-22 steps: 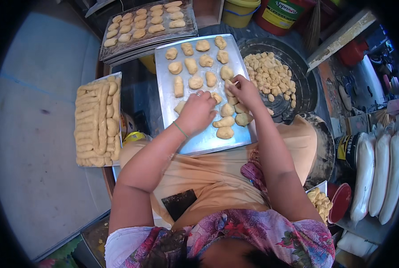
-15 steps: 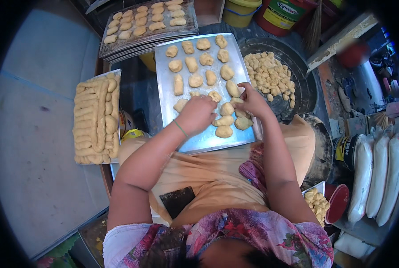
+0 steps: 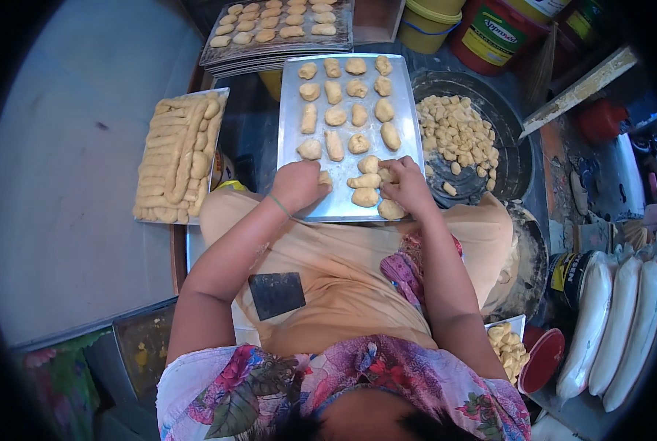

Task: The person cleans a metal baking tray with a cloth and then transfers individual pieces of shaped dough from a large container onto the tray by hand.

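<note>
A metal baking tray [image 3: 296, 88] rests across my lap, with pale yellow dough pieces [image 3: 357, 143] set out on it in rows. Near the tray's lower left, the fingers of my left hand [image 3: 297, 186] are closed round a dough piece [image 3: 326, 178], partly hidden by them. My right hand [image 3: 411, 187] is at the tray's right edge, its fingers and thumb closed on another dough piece [image 3: 387, 175]. Between the hands, several dough pieces [image 3: 365, 197] lie close together in the lower middle. One more piece [image 3: 391, 210] sits just below my right hand.
Right of the tray, a wide black basin [image 3: 516, 158] holds many small dough lumps. A tray of long dough strips [image 3: 170, 158] is at left. Stacked trays [image 3: 269, 55] with dough pieces and several buckets [image 3: 490, 37] stand behind. Filled plastic bags [image 3: 589, 323] lie at right.
My left hand has moved from the tray's middle toward its lower left and is now on a dough piece there. My right hand stays by the right edge. The whole view has shifted somewhat.
</note>
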Available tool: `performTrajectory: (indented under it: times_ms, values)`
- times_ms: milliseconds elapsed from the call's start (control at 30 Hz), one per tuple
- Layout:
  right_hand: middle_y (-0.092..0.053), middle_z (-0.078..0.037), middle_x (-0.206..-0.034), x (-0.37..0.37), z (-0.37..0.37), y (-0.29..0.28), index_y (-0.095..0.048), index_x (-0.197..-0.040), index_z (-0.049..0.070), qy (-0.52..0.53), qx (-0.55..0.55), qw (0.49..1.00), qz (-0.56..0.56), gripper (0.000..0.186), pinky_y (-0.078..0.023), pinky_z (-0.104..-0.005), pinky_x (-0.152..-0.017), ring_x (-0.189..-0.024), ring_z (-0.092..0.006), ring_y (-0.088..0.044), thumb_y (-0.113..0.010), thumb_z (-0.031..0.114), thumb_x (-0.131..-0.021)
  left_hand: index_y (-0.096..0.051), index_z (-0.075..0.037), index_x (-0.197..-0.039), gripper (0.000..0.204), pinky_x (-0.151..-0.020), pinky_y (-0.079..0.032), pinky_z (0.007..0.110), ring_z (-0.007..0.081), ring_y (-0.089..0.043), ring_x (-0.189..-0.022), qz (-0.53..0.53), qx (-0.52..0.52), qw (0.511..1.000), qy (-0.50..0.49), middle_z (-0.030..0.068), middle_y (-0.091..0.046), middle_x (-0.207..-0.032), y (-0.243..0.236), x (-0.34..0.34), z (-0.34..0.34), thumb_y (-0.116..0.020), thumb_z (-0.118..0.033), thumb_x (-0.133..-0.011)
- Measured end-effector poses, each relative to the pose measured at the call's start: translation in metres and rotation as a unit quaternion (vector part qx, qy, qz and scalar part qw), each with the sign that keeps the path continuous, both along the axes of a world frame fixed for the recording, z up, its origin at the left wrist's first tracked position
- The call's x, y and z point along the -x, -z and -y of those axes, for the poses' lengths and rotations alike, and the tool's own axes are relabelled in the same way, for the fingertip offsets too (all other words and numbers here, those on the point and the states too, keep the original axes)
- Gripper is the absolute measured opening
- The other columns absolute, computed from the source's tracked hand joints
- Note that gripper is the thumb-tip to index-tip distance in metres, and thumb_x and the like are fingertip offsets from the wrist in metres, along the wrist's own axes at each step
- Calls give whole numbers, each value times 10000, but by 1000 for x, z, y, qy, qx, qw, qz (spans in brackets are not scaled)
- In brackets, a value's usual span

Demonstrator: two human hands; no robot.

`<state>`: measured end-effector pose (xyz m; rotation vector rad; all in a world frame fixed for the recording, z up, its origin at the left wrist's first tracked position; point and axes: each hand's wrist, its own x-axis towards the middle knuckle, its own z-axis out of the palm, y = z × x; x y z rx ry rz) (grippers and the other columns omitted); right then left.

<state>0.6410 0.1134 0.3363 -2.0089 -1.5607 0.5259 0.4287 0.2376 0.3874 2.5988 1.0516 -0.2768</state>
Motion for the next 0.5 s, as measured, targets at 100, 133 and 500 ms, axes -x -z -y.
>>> performTrajectory:
  times_ms: [100,133,500]
  values:
    - [-549,-120,-1009,1,-1,0,-555,-1201,123,-37,-10,999,-12,519,-435,-380,-876,-1013,-305,-516,-661,144,-693,-595,-19,-1016,419,-775,-498,381,319,-615,-890,-13,0,995,-96,163,-613,-960,2,12,8,-691,-335,-758]
    - [-557,-117,-1035,4,0,-1,-568,-1186,132,-29,-23,999,-26,504,-414,-389,-892,-1032,-297,-507,-674,171,-695,-593,-16,-1023,427,-777,-497,377,320,-615,-885,40,-8,990,-133,166,-614,-962,10,19,10,-685,-344,-765]
    - [-621,-36,-1011,27,-3,-7,-620,-1101,186,-148,14,988,-31,429,-286,-376,-886,-1012,-237,-489,-722,307,-702,-587,-18,-1043,386,-808,-474,365,311,-580,-917,198,68,962,-174,175,-555,-1018,39,32,10,-719,-165,-712]
